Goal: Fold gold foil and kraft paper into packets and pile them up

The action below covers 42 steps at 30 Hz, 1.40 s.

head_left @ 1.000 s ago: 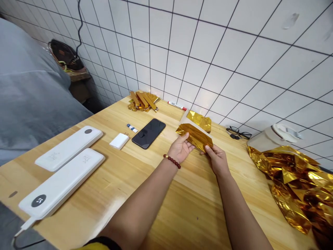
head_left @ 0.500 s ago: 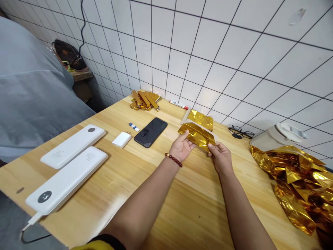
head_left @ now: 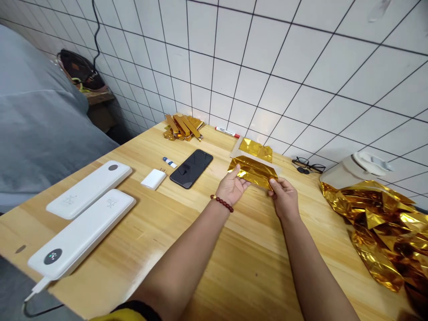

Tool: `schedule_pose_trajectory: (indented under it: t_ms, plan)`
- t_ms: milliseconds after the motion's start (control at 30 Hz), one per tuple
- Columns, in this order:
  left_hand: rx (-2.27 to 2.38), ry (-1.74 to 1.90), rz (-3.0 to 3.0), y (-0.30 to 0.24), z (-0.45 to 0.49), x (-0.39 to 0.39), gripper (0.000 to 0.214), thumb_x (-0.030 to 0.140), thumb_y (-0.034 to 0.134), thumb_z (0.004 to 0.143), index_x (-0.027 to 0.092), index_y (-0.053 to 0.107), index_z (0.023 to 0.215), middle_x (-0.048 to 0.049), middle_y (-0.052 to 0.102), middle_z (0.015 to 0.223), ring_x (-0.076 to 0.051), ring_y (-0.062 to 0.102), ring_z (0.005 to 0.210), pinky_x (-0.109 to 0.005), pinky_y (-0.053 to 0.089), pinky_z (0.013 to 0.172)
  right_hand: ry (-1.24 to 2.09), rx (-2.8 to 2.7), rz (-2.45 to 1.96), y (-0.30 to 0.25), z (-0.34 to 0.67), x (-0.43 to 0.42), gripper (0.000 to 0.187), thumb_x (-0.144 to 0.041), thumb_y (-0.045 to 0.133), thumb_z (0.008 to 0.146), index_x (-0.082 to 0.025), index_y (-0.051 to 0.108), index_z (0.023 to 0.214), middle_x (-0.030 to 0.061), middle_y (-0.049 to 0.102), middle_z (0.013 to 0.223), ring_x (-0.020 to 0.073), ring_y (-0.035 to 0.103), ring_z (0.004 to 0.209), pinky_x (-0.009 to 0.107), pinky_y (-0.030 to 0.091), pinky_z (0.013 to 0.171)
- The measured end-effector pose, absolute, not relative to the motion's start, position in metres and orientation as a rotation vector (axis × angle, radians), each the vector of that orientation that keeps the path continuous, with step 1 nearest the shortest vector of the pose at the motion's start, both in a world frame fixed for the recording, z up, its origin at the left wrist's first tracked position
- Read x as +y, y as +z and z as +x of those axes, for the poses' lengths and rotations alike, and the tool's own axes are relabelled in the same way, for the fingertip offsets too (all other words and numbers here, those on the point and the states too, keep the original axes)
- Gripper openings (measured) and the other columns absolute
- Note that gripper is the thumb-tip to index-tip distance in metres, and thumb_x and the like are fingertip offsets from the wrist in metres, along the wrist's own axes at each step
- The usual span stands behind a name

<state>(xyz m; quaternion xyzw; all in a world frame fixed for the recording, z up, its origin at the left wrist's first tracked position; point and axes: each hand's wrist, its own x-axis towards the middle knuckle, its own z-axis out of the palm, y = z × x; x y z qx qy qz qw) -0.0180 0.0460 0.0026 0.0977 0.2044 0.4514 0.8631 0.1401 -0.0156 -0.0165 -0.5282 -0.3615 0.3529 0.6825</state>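
Note:
Between my hands is a folded piece of gold foil paper (head_left: 252, 170), held above the wooden table. My left hand (head_left: 231, 186), with a dark red bead bracelet (head_left: 222, 203) at the wrist, pinches its left end, thumb on top and fingers underneath. At the right end my right hand (head_left: 284, 196) grips the lower corner between thumb and fingers. Just behind lies another gold foil sheet (head_left: 256, 149) on a pale backing sheet (head_left: 236, 146), partly hidden by the held piece.
A black phone (head_left: 191, 168), white charger (head_left: 153, 179), small blue-white tube (head_left: 170, 162) and two white power banks (head_left: 88, 189) lie left. Folded gold strips (head_left: 183, 127), a marker (head_left: 227, 132) and glasses (head_left: 308, 165) line the back. Crumpled gold foil (head_left: 377, 227) and a cup (head_left: 354, 171) stand right.
The held foil looks flatter and more stretched out between my hands, and its front face has tilted slightly. My right thumb has shifted a little up along its corner. The view has moved slightly.

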Motion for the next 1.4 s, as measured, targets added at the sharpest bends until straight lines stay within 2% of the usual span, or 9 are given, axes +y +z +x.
schedule_pose_trajectory:
  t_ms: [167,300,400,633,800,1000,1100,1267,1400]
  plan:
    - [0.43,0.922,0.205,0.004,-0.017,0.045,0.025,0.032,0.07,0.079,0.017,0.063,0.098,-0.0093,0.07,0.104,-0.02,0.065,0.101,-0.037,0.047,0.097,0.803,-0.889,-1.213,-0.015,0.138,-0.016,0.027,-0.039,0.078,0.069,-0.02,0.07,0.087,-0.0031,0.062,0.065,0.007,0.049,0.05,0.021,0.041,0.05]
    - [0.425,0.988,0.189,0.005,-0.018,0.045,0.018,0.028,0.066,0.083,0.019,0.064,0.098,-0.0065,0.071,0.101,-0.018,0.066,0.096,-0.037,0.048,0.096,0.763,-0.833,-1.195,-0.016,0.14,-0.016,0.022,-0.037,0.078,0.069,-0.018,0.068,0.075,-0.0039,0.057,0.058,0.0067,0.046,0.048,0.021,0.038,0.046]
    - [0.446,1.056,0.17,0.005,-0.019,0.045,0.012,0.022,0.065,0.083,0.019,0.065,0.094,-0.004,0.071,0.097,-0.015,0.067,0.09,-0.035,0.049,0.094,0.765,-0.778,-1.147,-0.015,0.141,-0.015,0.022,-0.034,0.08,0.066,-0.018,0.067,0.073,-0.0041,0.057,0.061,0.0054,0.043,0.047,0.02,0.035,0.044]
    - [0.544,1.124,0.402,0.005,-0.013,0.041,0.027,0.026,0.078,0.069,0.016,0.067,0.091,-0.0049,0.071,0.09,-0.017,0.068,0.087,-0.036,0.049,0.091,0.614,-0.661,-1.139,-0.011,0.14,-0.015,0.027,-0.038,0.08,0.064,-0.019,0.064,0.073,-0.0042,0.059,0.068,0.0034,0.041,0.046,0.018,0.031,0.04]
    - [0.583,1.049,0.472,0.006,-0.01,0.035,0.037,0.024,0.084,0.059,0.014,0.067,0.09,-0.0073,0.072,0.089,-0.021,0.069,0.086,-0.041,0.051,0.091,0.71,-0.729,-1.122,-0.01,0.139,-0.015,0.027,-0.037,0.082,0.063,-0.02,0.062,0.069,-0.0034,0.06,0.067,0.0041,0.041,0.046,0.019,0.032,0.041]
    - [0.566,1.034,0.473,0.008,-0.013,0.036,0.037,0.027,0.084,0.06,0.014,0.065,0.09,-0.0075,0.072,0.087,-0.02,0.069,0.08,-0.041,0.052,0.089,0.809,-0.834,-1.171,-0.011,0.138,-0.018,0.025,-0.036,0.081,0.065,-0.019,0.07,0.078,-0.0026,0.061,0.057,0.0061,0.045,0.046,0.021,0.038,0.046]
    - [0.498,1.028,0.447,0.009,-0.014,0.036,0.036,0.025,0.083,0.062,0.015,0.064,0.09,-0.0061,0.071,0.088,-0.018,0.068,0.079,-0.042,0.051,0.091,0.804,-0.821,-1.19,-0.01,0.137,-0.018,0.026,-0.038,0.081,0.064,-0.018,0.069,0.076,-0.0011,0.063,0.057,0.0069,0.046,0.045,0.021,0.038,0.046]
    - [0.391,0.946,0.444,0.009,-0.013,0.033,0.029,0.02,0.083,0.062,0.015,0.06,0.08,-0.0025,0.068,0.08,-0.014,0.066,0.077,-0.039,0.047,0.096,0.792,-0.86,-1.15,-0.01,0.137,-0.017,0.028,-0.038,0.081,0.065,-0.019,0.069,0.082,-0.0004,0.068,0.065,0.0081,0.046,0.046,0.023,0.039,0.047]
    - [0.449,0.976,0.444,0.008,-0.011,0.033,0.028,0.027,0.081,0.066,0.015,0.059,0.078,-0.0012,0.065,0.074,-0.012,0.063,0.07,-0.039,0.048,0.093,0.822,-0.962,-1.187,-0.013,0.138,-0.018,0.024,-0.04,0.077,0.07,-0.019,0.068,0.076,0.0008,0.068,0.065,0.0093,0.049,0.048,0.025,0.043,0.05]
